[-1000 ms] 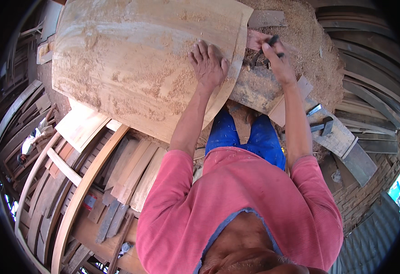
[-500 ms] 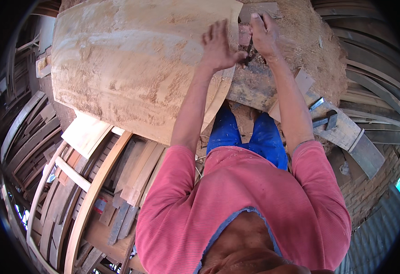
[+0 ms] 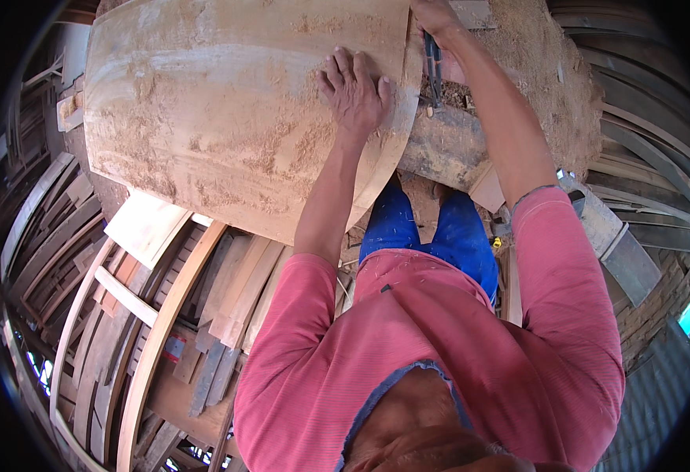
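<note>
My left hand (image 3: 354,93) lies palm down with fingers spread on a large pale wooden sheet (image 3: 203,86), which is strewn with sawdust. Beyond the sheet's right edge, my right hand (image 3: 435,17) is curled, partly cut off by the top of the view. Below it, a dark tool with two slim legs (image 3: 433,75) reaches down toward a worn wooden block (image 3: 443,141). Whether the hand grips this tool or something else is hidden under the fingers.
Sawdust covers the ground (image 3: 546,86) at the right. Stacked boards (image 3: 243,291) and a long curved wooden strip (image 3: 160,338) are at the lower left. A grey-bladed tool or plank (image 3: 628,267) lies by my right elbow; more curved timbers (image 3: 652,149) line the right.
My left hand has moved back and left from the sheet's edge onto its surface. My right hand has gone farther away, and the dark two-legged tool shows more plainly below it.
</note>
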Demonstrator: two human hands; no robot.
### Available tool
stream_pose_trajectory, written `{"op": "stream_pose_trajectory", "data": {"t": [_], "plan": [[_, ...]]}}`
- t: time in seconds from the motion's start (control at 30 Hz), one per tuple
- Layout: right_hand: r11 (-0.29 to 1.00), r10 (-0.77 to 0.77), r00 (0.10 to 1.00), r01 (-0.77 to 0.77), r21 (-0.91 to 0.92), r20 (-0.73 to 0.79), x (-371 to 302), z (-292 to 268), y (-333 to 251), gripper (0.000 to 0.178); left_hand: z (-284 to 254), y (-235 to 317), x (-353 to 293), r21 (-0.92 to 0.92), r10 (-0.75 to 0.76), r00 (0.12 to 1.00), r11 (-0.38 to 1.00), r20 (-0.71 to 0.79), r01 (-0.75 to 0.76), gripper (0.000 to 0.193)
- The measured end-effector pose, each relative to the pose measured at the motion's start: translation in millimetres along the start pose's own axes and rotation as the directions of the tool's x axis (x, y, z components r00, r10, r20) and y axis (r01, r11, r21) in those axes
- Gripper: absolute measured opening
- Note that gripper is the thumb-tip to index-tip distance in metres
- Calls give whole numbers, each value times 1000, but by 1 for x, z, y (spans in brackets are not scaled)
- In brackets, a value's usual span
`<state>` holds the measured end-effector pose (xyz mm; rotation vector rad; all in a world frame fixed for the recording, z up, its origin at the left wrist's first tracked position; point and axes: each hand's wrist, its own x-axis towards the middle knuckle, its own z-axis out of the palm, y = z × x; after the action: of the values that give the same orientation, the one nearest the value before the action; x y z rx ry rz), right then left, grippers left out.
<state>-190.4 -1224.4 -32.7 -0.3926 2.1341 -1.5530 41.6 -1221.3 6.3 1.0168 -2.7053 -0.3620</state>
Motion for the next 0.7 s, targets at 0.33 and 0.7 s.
{"op": "stream_pose_trajectory", "data": {"t": [0.33,0.7], "plan": [[996,-69,968,55,65,241,-140,-121,-100,40,-8,3,1,-91,-77,997,993,15,78,75],[925,-136,976,65,374,168,-186,-129,-88,35,1,98,1,-850,175,966,522,193,75,34]]}}
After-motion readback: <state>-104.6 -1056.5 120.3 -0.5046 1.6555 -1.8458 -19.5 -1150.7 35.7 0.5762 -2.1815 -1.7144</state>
